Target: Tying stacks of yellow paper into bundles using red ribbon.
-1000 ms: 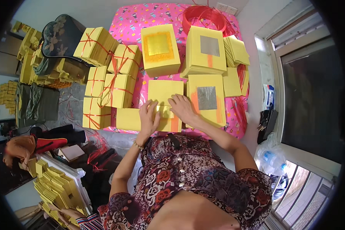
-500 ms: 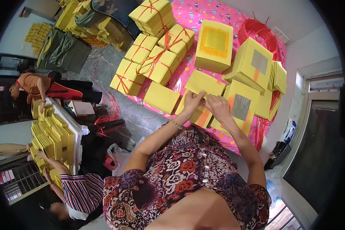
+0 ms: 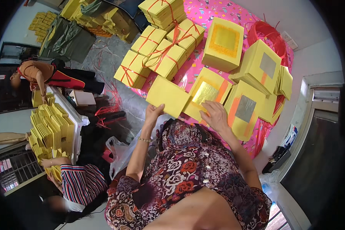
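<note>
My left hand is at the near edge of a plain yellow paper pile, thumb on top and the other fingers curled below the edge. My right hand rests with fingers stretched out on a yellow paper sheet bearing a shiny gold foil square and an orange stripe. Right of it lies another stack of yellow paper with a silver square and orange bands. The plain pile's right edge meets the gold-foil sheet. How thick the plain pile is I cannot tell.
Bundles of yellow paper tied with red strips stand at the far left of the pink patterned cover. Taller yellow stacks and a red strip coil are at the back right. Two people work at a left-hand table.
My hands have parted from the sheet they both pinched. The left moved left to the plain pile; the right opened onto the gold-foil sheet, whose foil now shows.
</note>
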